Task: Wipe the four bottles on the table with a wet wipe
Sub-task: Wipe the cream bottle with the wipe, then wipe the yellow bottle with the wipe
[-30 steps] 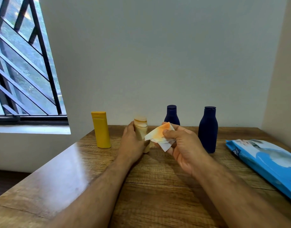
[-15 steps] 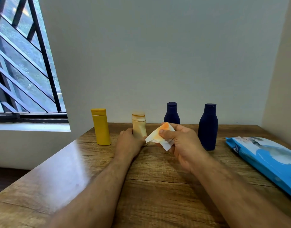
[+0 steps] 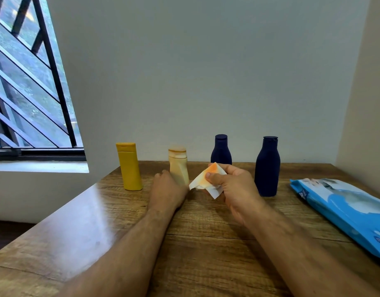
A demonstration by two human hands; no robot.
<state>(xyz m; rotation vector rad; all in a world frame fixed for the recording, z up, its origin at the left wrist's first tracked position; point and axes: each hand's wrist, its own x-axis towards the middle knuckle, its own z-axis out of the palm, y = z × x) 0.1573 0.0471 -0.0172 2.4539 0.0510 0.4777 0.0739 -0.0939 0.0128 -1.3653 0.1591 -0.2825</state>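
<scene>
While both forearms reach forward over the brown wood-grain table (image 3: 206,243), four bottles stand upright in a row near its far edge, against the pale wall. At far left, beyond the table, is a window with dark diagonal metal bars (image 3: 30,82). Leftmost in the row: a mustard-yellow flat-sided plastic bottle with a matching cap (image 3: 129,166), free-standing, apart from any hand. Next: a pale cream plastic bottle with a beige ribbed cap (image 3: 178,166), slightly blurred. The left hand (image 3: 166,190) sits at the base of this bottle, back of hand toward the camera, fingers curled toward the bottle's lower body; the contact is hidden behind the hand, so whether it grips the bottle cannot be told. Just right of it, the right hand (image 3: 230,185) pinches a white wet wipe with an orange stain (image 3: 207,180) between thumb and curled fingers; the wipe's left corner lies just beside the cream bottle's base. Behind the right hand: a dark navy plastic bottle with a round cap (image 3: 221,150), lower part hidden. Further right: a second, nearer dark navy plastic bottle (image 3: 267,166), untouched. At far right, a blue-and-white soft pack of wipes (image 3: 345,211) lies flat on the table.
</scene>
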